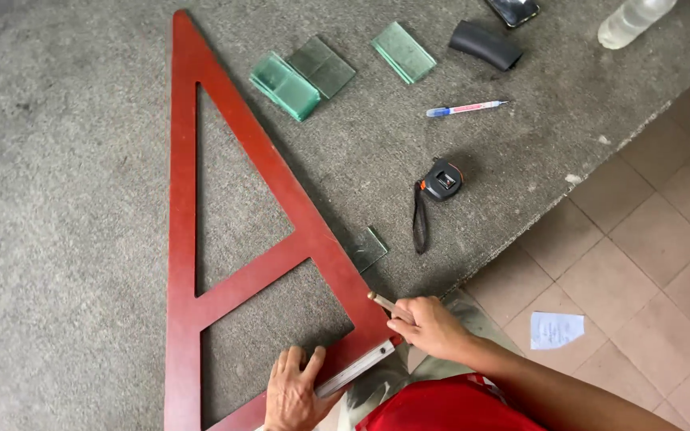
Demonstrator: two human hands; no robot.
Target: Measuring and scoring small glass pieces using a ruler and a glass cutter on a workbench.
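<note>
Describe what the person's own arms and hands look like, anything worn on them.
Both hands are bare: no gloves, rings or watch show on the left hand or the right hand. The right forearm is uncovered, with no sleeve in view. A red garment shows at the torso.

Red top, bare forearms

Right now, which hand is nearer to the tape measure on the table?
Right. The right hand with a slim tool is just below the tape measure, by the red triangle's corner. The left hand presses the triangle's bottom edge, farther left.
</note>
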